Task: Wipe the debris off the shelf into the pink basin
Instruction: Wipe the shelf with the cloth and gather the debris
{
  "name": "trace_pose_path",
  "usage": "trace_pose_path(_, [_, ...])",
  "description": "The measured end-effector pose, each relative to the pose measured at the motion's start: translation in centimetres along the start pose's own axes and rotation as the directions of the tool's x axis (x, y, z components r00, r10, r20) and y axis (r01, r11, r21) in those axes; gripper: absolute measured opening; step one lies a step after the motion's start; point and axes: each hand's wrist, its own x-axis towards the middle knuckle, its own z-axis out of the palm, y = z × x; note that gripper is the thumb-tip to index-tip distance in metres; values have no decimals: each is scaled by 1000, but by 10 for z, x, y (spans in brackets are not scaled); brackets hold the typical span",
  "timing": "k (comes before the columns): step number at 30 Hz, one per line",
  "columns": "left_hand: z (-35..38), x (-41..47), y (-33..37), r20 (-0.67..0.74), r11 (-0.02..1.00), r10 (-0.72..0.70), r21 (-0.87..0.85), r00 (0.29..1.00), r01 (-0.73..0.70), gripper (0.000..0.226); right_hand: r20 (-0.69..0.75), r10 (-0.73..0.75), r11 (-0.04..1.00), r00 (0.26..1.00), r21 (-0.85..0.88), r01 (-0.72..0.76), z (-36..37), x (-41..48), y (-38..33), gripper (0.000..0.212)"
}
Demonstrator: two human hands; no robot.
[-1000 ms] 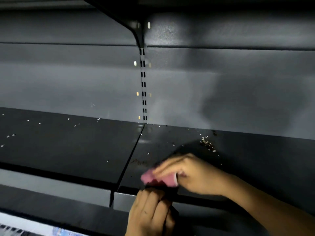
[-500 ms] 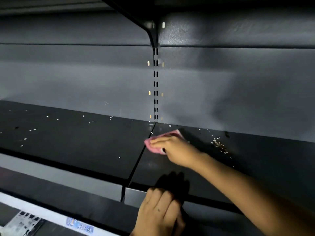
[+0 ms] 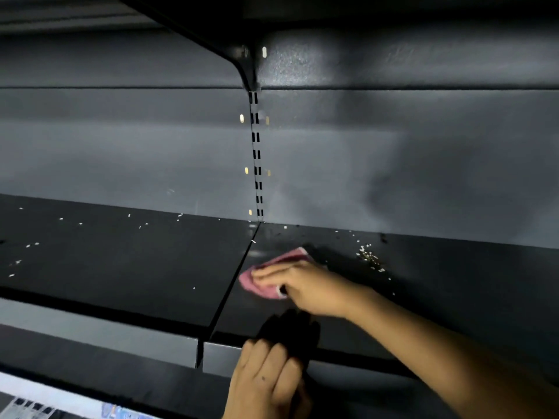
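A dark shelf (image 3: pixel 121 267) runs across the head view, strewn with small pale debris specks. A denser debris pile (image 3: pixel 369 257) lies on the right panel near the back wall. My right hand (image 3: pixel 308 288) presses a pink cloth (image 3: pixel 263 275) flat on the right panel, just right of the seam (image 3: pixel 233 285) between the panels and left of the pile. My left hand (image 3: pixel 266 379) rests at the shelf's front edge below the cloth, back facing me, fingers together; its palm is hidden. No pink basin is in view.
A slotted upright (image 3: pixel 257 164) climbs the grey back wall to a bracket (image 3: pixel 242 62) under the upper shelf, which hangs low overhead. A lower ledge with a label strip (image 3: pixel 36 400) shows at the bottom left.
My right hand carried the cloth from the front edge back toward the wall, then drew it slightly forward again. My left hand stayed at the front edge.
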Motion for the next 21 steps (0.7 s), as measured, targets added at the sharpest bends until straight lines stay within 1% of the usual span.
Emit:
trace_pose_path(1, [-1, 1, 1, -21, 1000, 23, 16, 1000, -22, 20, -38, 48, 998, 998, -42, -49, -5, 7, 11, 64])
trace_pose_path(2, [-4, 5, 0, -29, 1000, 13, 19, 1000, -12, 22, -79, 95, 992, 992, -79, -101, -10, 11, 21, 65])
trace_pose_path(4, [-6, 6, 0, -1, 1000, -11, 18, 1000, 11, 19, -161, 187, 970, 969, -127, -208, -22, 12, 33, 66])
trace_pose_path(5, [-6, 5, 0, -3, 1000, -7, 27, 1000, 7, 19, -209, 225, 963, 952, -105, -250, -30, 7, 36, 65])
trace_pose_path(6, [-6, 4, 1, 4, 1000, -4, 17, 1000, 4, 20, -260, 249, 962, 933, -43, -268, -40, -2, 36, 63])
trace_pose_path(8, [-7, 6, 0, -16, 1000, 13, 4, 1000, -13, 19, -349, 245, 969, 904, 112, -220, -62, -33, 29, 55])
trace_pose_path(9, [-7, 8, -2, -36, 1000, 27, 11, 999, -27, 14, -365, 226, 972, 903, 145, -185, -71, -55, 24, 52])
trace_pose_path(11, [-8, 13, -4, -74, 998, 56, -4, 996, -57, 4, -321, 167, 983, 932, 127, -132, -83, -104, 14, 48])
trace_pose_path(14, [-10, 23, -3, -69, 996, 28, -79, 997, -33, 15, -152, 75, 987, 986, 152, -52, -73, -165, -5, 39])
trace_pose_path(15, [-9, 28, -1, -50, 996, 23, -90, 998, -28, 16, -117, 55, 989, 992, 140, -39, -64, -178, -7, 41])
trace_pose_path(16, [-7, 34, 2, -25, 995, 22, -92, 999, -24, 16, -94, 47, 993, 994, 109, -36, -56, -186, -7, 47])
trace_pose_path(18, [0, 42, 8, 15, 999, 11, -53, 1000, -10, 17, -75, 91, 992, 993, 99, -83, -45, -187, 1, 57])
trace_pose_path(21, [12, 42, 14, -16, 997, -43, 69, 999, 44, 20, -42, 156, 985, 987, 75, -152, -42, -160, 18, 52])
